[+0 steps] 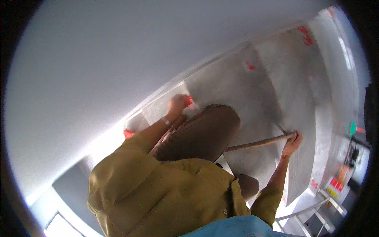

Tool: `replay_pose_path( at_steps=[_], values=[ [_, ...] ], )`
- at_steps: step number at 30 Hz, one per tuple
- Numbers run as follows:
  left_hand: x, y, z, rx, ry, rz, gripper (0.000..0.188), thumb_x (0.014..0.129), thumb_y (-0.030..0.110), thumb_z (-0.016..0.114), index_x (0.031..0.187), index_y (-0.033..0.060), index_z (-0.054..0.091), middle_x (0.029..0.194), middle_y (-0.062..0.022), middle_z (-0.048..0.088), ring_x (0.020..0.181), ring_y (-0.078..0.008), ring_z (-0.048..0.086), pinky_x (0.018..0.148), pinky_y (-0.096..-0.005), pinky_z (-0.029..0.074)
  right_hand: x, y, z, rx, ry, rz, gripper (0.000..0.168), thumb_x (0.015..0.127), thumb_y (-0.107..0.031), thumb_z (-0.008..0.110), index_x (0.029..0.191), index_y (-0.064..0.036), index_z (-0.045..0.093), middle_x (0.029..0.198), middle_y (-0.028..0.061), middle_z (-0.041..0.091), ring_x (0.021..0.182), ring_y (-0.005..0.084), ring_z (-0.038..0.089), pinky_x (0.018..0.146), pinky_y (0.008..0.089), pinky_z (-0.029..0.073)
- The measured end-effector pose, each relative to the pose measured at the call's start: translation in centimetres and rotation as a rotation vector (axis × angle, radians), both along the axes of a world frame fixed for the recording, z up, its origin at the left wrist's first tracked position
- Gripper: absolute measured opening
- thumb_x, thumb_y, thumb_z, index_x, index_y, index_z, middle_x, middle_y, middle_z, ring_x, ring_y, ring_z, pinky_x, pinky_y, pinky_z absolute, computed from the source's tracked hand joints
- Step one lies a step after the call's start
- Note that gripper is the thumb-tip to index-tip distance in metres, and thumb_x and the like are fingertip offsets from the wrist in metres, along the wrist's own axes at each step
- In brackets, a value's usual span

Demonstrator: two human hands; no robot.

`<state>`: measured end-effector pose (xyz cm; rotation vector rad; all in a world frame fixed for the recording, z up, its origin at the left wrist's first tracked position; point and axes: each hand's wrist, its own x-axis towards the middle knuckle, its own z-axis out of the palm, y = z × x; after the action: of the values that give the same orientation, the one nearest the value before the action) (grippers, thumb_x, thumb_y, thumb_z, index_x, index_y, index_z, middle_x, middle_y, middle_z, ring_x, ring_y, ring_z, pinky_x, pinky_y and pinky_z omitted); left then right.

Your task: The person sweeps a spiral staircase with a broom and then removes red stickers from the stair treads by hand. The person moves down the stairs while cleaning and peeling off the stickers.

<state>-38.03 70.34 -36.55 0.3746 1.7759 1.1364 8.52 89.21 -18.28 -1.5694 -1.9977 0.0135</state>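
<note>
My left hand (177, 103), blurred and with fingers curled, is at a pale step beside the wall. It overlaps a red patch (188, 101) near the step's edge; a small whitish shape beside it is too blurred to identify, and whether the fingers hold anything is unclear. My right hand (292, 143) grips the upper end of a long brown stick (260, 143), which slants down towards my knees. A thin dark piece (279, 128) meets the stick near that hand. My bent knee in brown trousers (207, 130) lies between both hands and hides the stick's lower end.
Grey concrete-like steps (231, 86) with red marks (250, 65) rise towards the upper right. A smooth pale wall (88, 59) runs along their left side. At lower right stand a metal ladder-like frame (319, 211) and several coloured items (336, 185).
</note>
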Motion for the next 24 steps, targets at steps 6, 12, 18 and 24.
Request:
replay_pose_path(
  at_steps=[6,12,18,24],
  values=[
    [2.4,6.3,19.3,0.402,-0.466,-0.084,0.024,0.084,0.018,0.050,0.097,-0.0009,0.055,0.081,-0.0063,0.058,0.068,-0.0106,0.054,0.064,-0.0245,0.045,-11.1,-5.0,4.3,-0.032,0.613,0.028,0.037,0.085,-0.020,0.048,0.115,0.001,0.041,0.109,0.0101,0.047,0.098,0.0203,0.046,0.086,0.0328,0.037],
    [12.9,9.5,23.8,0.743,-0.730,-0.580,0.021,0.087,0.019,0.047,0.102,0.0041,0.049,0.095,-0.0016,0.053,0.087,-0.0128,0.052,0.073,-0.0267,0.044,-22.6,-8.3,8.0,0.067,0.195,0.525,0.040,0.072,-0.027,0.063,0.103,-0.005,0.052,0.113,0.0155,0.050,0.110,0.0358,0.042,0.091,0.0460,0.033],
    [18.7,7.5,22.8,0.324,-1.345,-0.640,0.028,0.091,0.021,0.038,0.113,0.0054,0.046,0.111,-0.0071,0.049,0.104,-0.0163,0.047,0.090,-0.0328,0.038,-18.1,-11.2,9.4,-0.275,-0.024,-0.004,0.036,0.070,0.000,0.057,0.105,-0.006,0.051,0.111,0.0144,0.053,0.106,0.0292,0.049,0.084,0.0381,0.043],
    [21.9,5.5,24.8,0.354,-1.641,-0.461,0.040,0.093,0.024,0.033,0.128,0.0046,0.030,0.126,-0.0096,0.038,0.116,-0.0203,0.038,0.098,-0.0346,0.032,-15.8,-13.7,9.7,0.119,-0.050,0.172,0.041,0.072,-0.001,0.055,0.110,-0.008,0.045,0.119,0.0138,0.048,0.109,0.0292,0.047,0.096,0.0412,0.034]
  ],
)
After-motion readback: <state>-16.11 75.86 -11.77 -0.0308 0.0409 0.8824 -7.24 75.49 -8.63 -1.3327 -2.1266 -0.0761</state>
